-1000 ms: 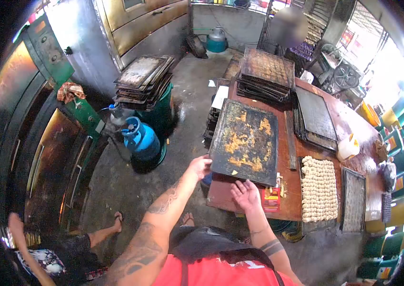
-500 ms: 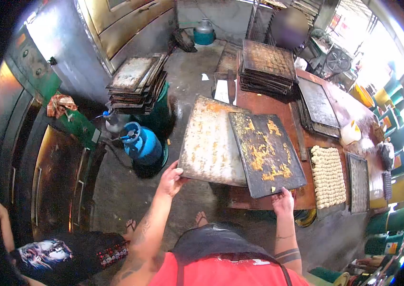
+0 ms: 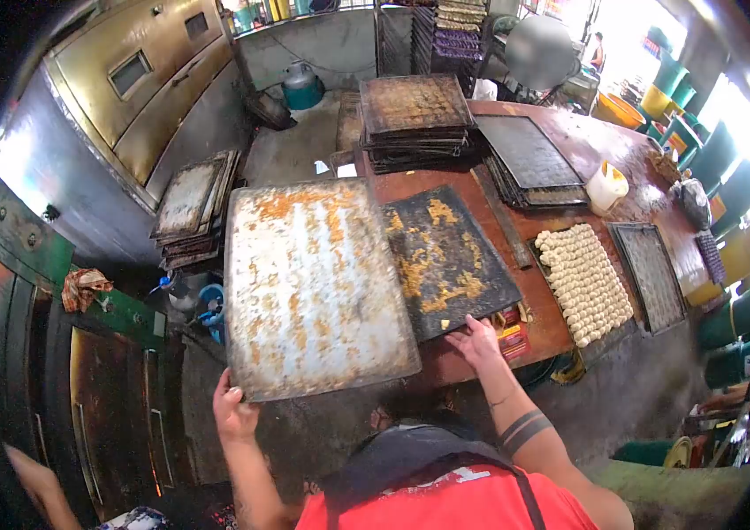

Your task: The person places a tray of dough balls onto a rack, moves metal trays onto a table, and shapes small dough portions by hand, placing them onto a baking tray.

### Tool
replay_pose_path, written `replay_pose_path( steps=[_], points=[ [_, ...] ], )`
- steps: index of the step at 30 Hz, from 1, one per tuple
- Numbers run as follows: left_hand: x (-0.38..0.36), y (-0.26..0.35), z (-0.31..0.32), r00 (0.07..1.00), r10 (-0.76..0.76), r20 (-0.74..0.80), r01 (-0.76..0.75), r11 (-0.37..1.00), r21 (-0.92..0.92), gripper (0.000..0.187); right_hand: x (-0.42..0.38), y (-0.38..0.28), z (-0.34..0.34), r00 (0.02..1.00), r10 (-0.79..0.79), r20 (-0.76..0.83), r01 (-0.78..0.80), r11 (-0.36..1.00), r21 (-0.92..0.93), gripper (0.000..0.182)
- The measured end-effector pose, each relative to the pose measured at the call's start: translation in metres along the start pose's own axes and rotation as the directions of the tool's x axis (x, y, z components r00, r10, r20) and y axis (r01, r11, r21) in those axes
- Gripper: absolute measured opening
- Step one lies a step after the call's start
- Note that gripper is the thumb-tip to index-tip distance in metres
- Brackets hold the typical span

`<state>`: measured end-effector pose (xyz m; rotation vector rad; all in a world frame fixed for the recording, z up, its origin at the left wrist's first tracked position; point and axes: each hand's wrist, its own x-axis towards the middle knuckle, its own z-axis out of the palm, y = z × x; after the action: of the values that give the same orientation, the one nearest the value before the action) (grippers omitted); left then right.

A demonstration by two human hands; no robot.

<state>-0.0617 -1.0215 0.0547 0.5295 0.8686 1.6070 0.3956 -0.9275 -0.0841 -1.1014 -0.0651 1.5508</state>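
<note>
A pale, worn baking tray (image 3: pixel 317 296) with brown residue is tilted up before me. My left hand (image 3: pixel 235 408) grips its near left corner, thumb on top. Right of it is a dark baking tray (image 3: pixel 459 252) with patches of yellow-brown crumbs, close over the table. My right hand (image 3: pixel 478 343) holds the near edge of this dark tray, fingers underneath. The pale tray's right side overlaps the dark tray's left part and hides it.
On the brown table (image 3: pixel 560 283) are a stack of baking trays (image 3: pixel 414 110), more trays (image 3: pixel 529 155), a tray of dough balls (image 3: pixel 585 284), an empty tray (image 3: pixel 649 274) and a white jug (image 3: pixel 606 190). Another tray stack (image 3: pixel 194 208) stands left. A person's arm (image 3: pixel 39 481) shows at lower left.
The two trays have moved apart sideways, the pale one left and nearer to me. Earlier the dark tray overlapped the pale one; now the pale one overlaps it. The view has shifted right.
</note>
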Motion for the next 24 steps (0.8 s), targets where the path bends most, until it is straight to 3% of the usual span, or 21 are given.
replay_pose_path(
  steps=[2, 5, 6, 9, 10, 12, 14, 15, 16, 19, 20, 22, 24],
  points=[
    [0.017, -0.038, 0.030, 0.996, -0.078, 0.041, 0.078, 0.997, -0.014, 0.058, 0.011, -0.004, -0.003, 0.987, 0.069, 0.145, -0.102, 0.966, 0.238, 0.053],
    [0.044, -0.102, 0.100, 0.968, -0.245, 0.063, 0.249, 0.966, -0.067, 0.056, -0.003, -0.015, 0.016, 0.946, -0.055, 0.321, -0.053, 0.946, 0.319, 0.074],
    [0.057, -0.130, 0.108, 0.949, -0.291, 0.122, 0.304, 0.947, -0.106, 0.051, -0.012, -0.021, 0.024, 0.963, 0.019, 0.269, -0.128, 0.910, 0.394, 0.074],
    [0.066, -0.177, 0.161, 0.919, -0.392, 0.035, 0.393, 0.916, -0.083, 0.043, -0.026, -0.040, 0.030, 0.934, 0.019, 0.357, -0.133, 0.945, 0.298, 0.072],
    [0.078, -0.197, 0.154, 0.904, -0.426, 0.033, 0.425, 0.905, 0.028, 0.044, -0.011, -0.038, 0.025, 0.966, 0.097, 0.239, -0.161, 0.951, 0.264, 0.058],
    [0.093, -0.229, 0.142, 0.868, -0.497, 0.013, 0.479, 0.843, 0.246, 0.044, 0.010, -0.040, 0.019, 0.980, 0.092, 0.179, -0.128, 0.971, 0.204, 0.042],
    [0.092, -0.243, 0.147, 0.947, -0.299, -0.118, 0.313, 0.776, 0.547, 0.045, 0.019, -0.046, 0.018, 0.987, 0.113, 0.112, -0.134, 0.971, 0.200, 0.016],
    [0.087, -0.244, 0.158, 0.972, -0.177, -0.152, 0.233, 0.695, 0.680, 0.045, 0.024, -0.051, 0.020, 0.992, 0.105, 0.063, -0.113, 0.985, 0.132, 0.015],
    [0.078, -0.230, 0.182, 0.965, -0.114, -0.236, 0.250, 0.671, 0.698, 0.044, 0.030, -0.053, 0.022, 0.995, 0.094, 0.015, -0.095, 0.994, 0.062, 0.015],
    [0.085, -0.214, 0.199, 0.850, -0.462, -0.253, 0.527, 0.755, 0.392, 0.040, 0.041, -0.062, 0.024, 0.997, 0.070, -0.030, -0.070, 0.997, -0.018, 0.013],
    [0.091, -0.212, 0.190, 0.792, -0.608, -0.057, 0.585, 0.730, 0.354, 0.037, 0.036, -0.071, 0.024, 0.998, 0.061, -0.003, -0.061, 0.998, -0.008, 0.013],
    [0.076, -0.211, 0.213, 0.816, -0.578, 0.006, 0.537, 0.763, 0.360, 0.035, 0.017, -0.096, 0.024, 0.997, 0.038, 0.065, -0.038, 0.999, 0.007, 0.011],
    [0.067, -0.224, 0.225, 0.819, -0.563, 0.108, 0.488, 0.783, 0.386, 0.034, -0.011, -0.130, 0.018, 0.998, -0.027, -0.058, 0.027, 1.000, -0.003, 0.012]
  ],
)
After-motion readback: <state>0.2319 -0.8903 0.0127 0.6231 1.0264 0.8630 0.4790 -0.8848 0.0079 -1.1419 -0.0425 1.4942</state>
